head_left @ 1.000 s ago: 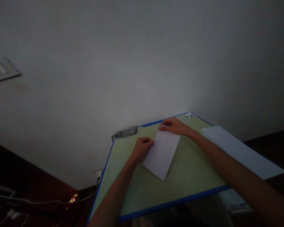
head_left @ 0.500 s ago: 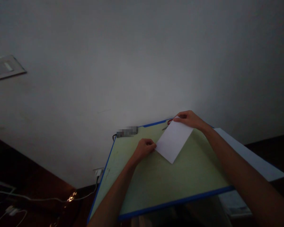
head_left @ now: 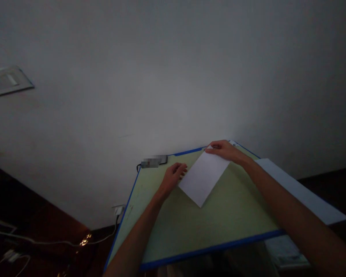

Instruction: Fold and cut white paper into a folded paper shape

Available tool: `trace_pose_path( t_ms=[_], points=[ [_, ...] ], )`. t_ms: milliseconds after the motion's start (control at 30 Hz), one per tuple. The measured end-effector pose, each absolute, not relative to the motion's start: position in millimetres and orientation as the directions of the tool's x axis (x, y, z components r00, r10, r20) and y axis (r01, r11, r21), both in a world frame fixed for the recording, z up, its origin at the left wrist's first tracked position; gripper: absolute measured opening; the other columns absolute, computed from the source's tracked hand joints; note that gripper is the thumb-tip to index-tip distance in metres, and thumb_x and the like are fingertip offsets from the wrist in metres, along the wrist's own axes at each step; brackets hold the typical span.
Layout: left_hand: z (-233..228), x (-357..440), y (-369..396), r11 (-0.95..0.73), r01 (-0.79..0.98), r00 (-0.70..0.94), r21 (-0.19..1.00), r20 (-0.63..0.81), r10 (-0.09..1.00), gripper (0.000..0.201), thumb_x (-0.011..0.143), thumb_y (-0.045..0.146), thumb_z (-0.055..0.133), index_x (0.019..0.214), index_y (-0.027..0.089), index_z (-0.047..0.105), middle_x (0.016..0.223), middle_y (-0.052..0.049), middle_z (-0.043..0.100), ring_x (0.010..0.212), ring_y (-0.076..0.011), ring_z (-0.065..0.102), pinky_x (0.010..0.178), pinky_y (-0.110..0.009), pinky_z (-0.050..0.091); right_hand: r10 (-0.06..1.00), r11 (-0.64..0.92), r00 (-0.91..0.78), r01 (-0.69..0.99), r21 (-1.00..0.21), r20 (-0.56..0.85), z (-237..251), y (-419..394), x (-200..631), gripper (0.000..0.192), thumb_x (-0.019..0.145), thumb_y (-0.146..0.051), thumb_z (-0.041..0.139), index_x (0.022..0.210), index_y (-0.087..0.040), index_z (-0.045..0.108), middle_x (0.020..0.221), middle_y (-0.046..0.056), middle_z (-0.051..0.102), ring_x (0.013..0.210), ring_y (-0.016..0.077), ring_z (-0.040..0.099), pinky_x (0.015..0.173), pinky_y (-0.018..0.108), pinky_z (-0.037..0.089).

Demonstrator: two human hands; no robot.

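Observation:
A white sheet of paper (head_left: 204, 177) is held at a slant over the pale green tabletop (head_left: 219, 219). My right hand (head_left: 221, 149) pinches its upper corner between thumb and fingers. Close to the paper's left edge, my left hand (head_left: 174, 176) has its fingers apart; whether a fingertip touches the edge I cannot tell. The scissors seen earlier are hidden behind the paper and my right hand.
A blurred dark device (head_left: 154, 161) with a cord lies at the table's far left corner. A larger white sheet (head_left: 300, 192) lies to the right, past my right forearm. The wall (head_left: 173, 77) stands behind the table. A plug (head_left: 118, 210) sits in a wall socket at left.
The paper and my right hand have shifted left and slightly toward me. My left hand has loosened its pinch on the paper's left corner and moved up a little.

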State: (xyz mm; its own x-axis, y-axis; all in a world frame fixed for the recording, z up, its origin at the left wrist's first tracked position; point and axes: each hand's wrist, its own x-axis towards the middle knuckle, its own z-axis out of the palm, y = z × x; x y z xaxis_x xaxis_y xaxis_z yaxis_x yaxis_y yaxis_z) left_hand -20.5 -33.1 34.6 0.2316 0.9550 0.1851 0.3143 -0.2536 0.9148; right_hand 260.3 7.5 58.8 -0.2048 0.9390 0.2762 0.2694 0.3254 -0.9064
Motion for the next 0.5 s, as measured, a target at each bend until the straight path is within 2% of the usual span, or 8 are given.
trace_pose_path(
  t_ms=[67, 167, 233, 300, 367, 400, 433, 500],
  points=[
    [38.9, -16.9, -40.0, -0.218, 0.283, 0.35, 0.934, 0.111, 0.93, 0.047, 0.085, 0.059, 0.061, 0.096, 0.016, 0.073, 0.088, -0.007, 0.071, 0.075, -0.017, 0.063, 0.064, -0.026, 0.046, 0.911, 0.382, -0.282, 0.302, -0.873, 0.301, 57.1, 5.2, 245.2, 0.039, 0.073, -0.053, 0.077, 0.084, -0.016, 0.076, 0.07, 0.002, 0.067, 0.063, 0.015, 0.058, 0.055, 0.026, 0.04],
    [38.6, -15.7, -43.4, -0.227, 0.253, 0.394, 0.94, 0.114, 0.912, 0.041, 0.073, 0.053, 0.078, 0.086, 0.014, 0.072, 0.083, -0.006, 0.07, 0.073, -0.0165, 0.063, 0.064, -0.025, 0.046, 0.889, 0.435, -0.309, 0.347, -0.831, 0.337, 54.4, 2.7, 229.5, 0.043, 0.075, -0.053, 0.076, 0.098, -0.016, 0.078, 0.066, 0.0, 0.063, 0.06, 0.0141, 0.055, 0.054, 0.026, 0.038],
    [35.5, -17.4, -40.5, -0.239, 0.229, 0.334, 0.944, 0.155, 0.93, 0.039, 0.07, 0.05, 0.081, 0.082, 0.014, 0.07, 0.082, -0.005, 0.07, 0.072, -0.0161, 0.064, 0.062, -0.024, 0.045, 0.899, 0.439, -0.188, 0.361, -0.823, 0.396, 52.8, 2.9, 224.3, 0.053, 0.075, -0.054, 0.077, 0.114, -0.017, 0.074, 0.075, 0.002, 0.068, 0.065, 0.0161, 0.059, 0.058, 0.027, 0.044],
    [32.4, -19.6, -35.9, -0.227, 0.2, 0.223, 0.953, 0.181, 0.958, 0.041, 0.07, 0.051, 0.081, 0.083, 0.015, 0.067, 0.081, -0.005, 0.07, 0.068, -0.016, 0.064, 0.055, -0.022, 0.044, 0.897, 0.413, 0.013, 0.334, -0.847, 0.442, 50.7, 4.6, 220.7, 0.07, 0.074, -0.055, 0.079, 0.131, -0.018, 0.065, 0.093, 0.008, 0.073, 0.077, 0.0196, 0.065, 0.067, 0.031, 0.051],
    [30.4, -20.9, -32.4, -0.202, 0.132, 0.125, 0.97, 0.186, 0.975, 0.044, 0.07, 0.053, 0.08, 0.089, 0.016, 0.064, 0.083, -0.006, 0.072, 0.067, -0.0171, 0.065, 0.051, -0.022, 0.044, 0.909, 0.346, 0.155, 0.24, -0.907, 0.387, 46.9, 6.2, 215.6, 0.086, 0.07, -0.054, 0.083, 0.143, -0.019, 0.053, 0.113, 0.013, 0.072, 0.089, 0.0228, 0.067, 0.076, 0.036, 0.056],
    [29.8, -20.9, -31.6, -0.191, 0.091, 0.096, 0.977, 0.183, 0.979, 0.046, 0.069, 0.053, 0.081, 0.091, 0.017, 0.063, 0.084, -0.007, 0.072, 0.067, -0.0178, 0.066, 0.05, -0.023, 0.046, 0.934, 0.293, 0.158, 0.173, -0.94, 0.32, 44.4, 6.5, 212.0, 0.09, 0.068, -0.052, 0.085, 0.144, -0.019, 0.05, 0.119, 0.014, 0.07, 0.093, 0.024, 0.068, 0.079, 0.037, 0.057],
    [29.4, -20.6, -31.3, -0.182, 0.049, 0.08, 0.982, 0.178, 0.981, 0.048, 0.069, 0.053, 0.081, 0.094, 0.018, 0.061, 0.085, -0.007, 0.073, 0.067, -0.0185, 0.067, 0.05, -0.024, 0.048, 0.963, 0.236, 0.111, 0.101, -0.966, 0.247, 41.4, 6.3, 207.6, 0.089, 0.067, -0.05, 0.087, 0.142, -0.019, 0.051, 0.122, 0.015, 0.07, 0.095, 0.025, 0.069, 0.08, 0.039, 0.058],
    [29.0, -19.0, -32.3, -0.165, -0.014, 0.083, 0.986, 0.166, 0.983, 0.05, 0.068, 0.052, 0.082, 0.097, 0.018, 0.059, 0.084, -0.007, 0.074, 0.067, -0.0191, 0.068, 0.052, -0.025, 0.051, 0.985, 0.151, -0.075, -0.032, -0.988, 0.153, 35.2, 4.1, 198.0, 0.074, 0.065, -0.043, 0.088, 0.129, -0.019, 0.061, 0.12, 0.015, 0.071, 0.096, 0.0259, 0.07, 0.082, 0.041, 0.059]
  ],
)
